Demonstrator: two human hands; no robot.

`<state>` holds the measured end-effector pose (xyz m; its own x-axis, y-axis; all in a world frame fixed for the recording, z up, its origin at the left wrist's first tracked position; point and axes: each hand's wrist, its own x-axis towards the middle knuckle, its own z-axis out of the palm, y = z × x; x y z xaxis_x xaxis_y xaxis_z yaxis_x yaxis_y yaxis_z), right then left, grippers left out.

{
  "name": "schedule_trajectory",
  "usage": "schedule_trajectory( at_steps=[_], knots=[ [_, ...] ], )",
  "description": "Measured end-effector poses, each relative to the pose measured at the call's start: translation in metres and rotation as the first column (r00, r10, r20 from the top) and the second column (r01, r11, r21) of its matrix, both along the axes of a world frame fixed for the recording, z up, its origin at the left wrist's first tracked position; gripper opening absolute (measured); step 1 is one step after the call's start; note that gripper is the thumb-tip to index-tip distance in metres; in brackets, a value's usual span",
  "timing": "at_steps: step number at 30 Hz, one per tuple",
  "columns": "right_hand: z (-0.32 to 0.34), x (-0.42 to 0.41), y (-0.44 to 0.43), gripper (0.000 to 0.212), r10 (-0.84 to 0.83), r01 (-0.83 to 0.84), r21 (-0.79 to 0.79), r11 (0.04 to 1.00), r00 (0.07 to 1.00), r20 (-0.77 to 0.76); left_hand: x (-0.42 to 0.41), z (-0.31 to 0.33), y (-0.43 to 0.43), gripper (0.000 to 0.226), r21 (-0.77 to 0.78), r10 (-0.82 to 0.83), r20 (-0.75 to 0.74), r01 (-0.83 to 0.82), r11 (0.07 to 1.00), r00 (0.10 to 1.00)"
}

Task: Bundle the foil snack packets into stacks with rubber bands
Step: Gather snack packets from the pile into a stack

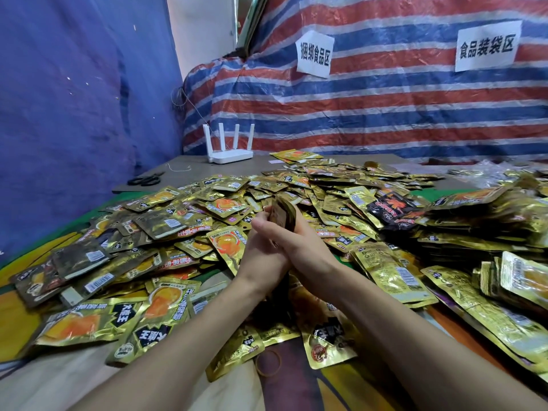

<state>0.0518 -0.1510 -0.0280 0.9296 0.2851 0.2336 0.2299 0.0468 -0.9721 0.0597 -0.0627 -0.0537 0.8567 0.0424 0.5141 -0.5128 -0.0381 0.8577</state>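
Foil snack packets (166, 223) are heaped loose across a patterned cloth (26, 315), gold-faced for the most part, many turned over so that barcodes are shown. A small upright stack of packets (283, 213) is held above the middle of the heap. The left hand (261, 259) is curled round its near-left side and the right hand (308, 247) is wrapped round its right side, with a thumb laid across the left hand. Whether a band is already round the stack cannot be told. One tan rubber band (256, 364) is seen lying flat on the cloth at 6 o'clock from the hands, just beside a gold packet. "大辣王" can be read in white on black on a packet (89, 321) at 8 o'clock. A black and red packet (388, 210) lies on the heap at 3 o'clock. At 2 o'clock, far back, what may be crumpled clear plastic bags (480, 170) are noted; any contents are too blurred to tell. A white four-antenna router (229, 155) stands at 11 o'clock and black scissors (145, 180) lie at 10 o'clock. Two paper signs are fixed to the striped tarpaulin (385, 108): "捆绑食品区" (314, 53) at 12 o'clock and "食品装袋区" (487, 48) at 1 o'clock.
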Motion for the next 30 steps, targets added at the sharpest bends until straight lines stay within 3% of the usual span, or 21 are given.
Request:
schedule_trajectory(
  at_steps=[6,9,12,14,17,22,27,30],
  knots=[
    [0.007,-0.002,0.003,0.068,0.057,-0.056,0.039,0.998,0.998,-0.026,0.001,0.006,0.0,0.029,-0.034,0.034,0.055,-0.032,0.999,0.998],
    [0.019,-0.005,-0.001,0.055,0.067,-0.067,0.004,0.998,0.998,-0.015,-0.003,0.012,-0.003,0.038,-0.212,0.021,0.029,-0.015,0.977,0.999],
    [0.04,-0.007,-0.011,0.043,0.025,-0.025,-0.023,0.999,0.999,-0.03,-0.012,0.017,-0.006,0.026,-0.283,-0.041,0.054,0.055,0.958,0.998],
    [0.05,-0.012,-0.02,0.043,-0.033,0.037,-0.105,0.994,0.999,0.041,-0.017,0.019,-0.005,0.028,-0.217,-0.061,0.116,0.085,0.973,0.991],
    [0.052,-0.028,-0.042,0.049,-0.117,0.152,-0.232,0.961,0.981,0.157,-0.029,0.022,-0.006,0.044,0.033,-0.121,0.223,0.116,0.993,0.967],
    [0.046,-0.062,-0.1,0.041,-0.229,0.32,-0.31,0.895,0.927,0.297,-0.046,0.024,-0.017,0.036,0.248,-0.191,0.315,0.113,0.962,0.93],
    [0.047,-0.097,-0.166,0.017,-0.412,0.584,-0.419,0.695,0.802,0.433,-0.056,0.032,-0.032,0.035,0.33,-0.262,0.3,0.158,0.931,0.917],
    [0.053,-0.114,-0.211,0.006,-0.463,0.732,-0.544,0.41,0.681,0.568,-0.064,0.04,-0.043,0.037,0.414,-0.297,0.347,0.138,0.9,0.89]
  ],
)
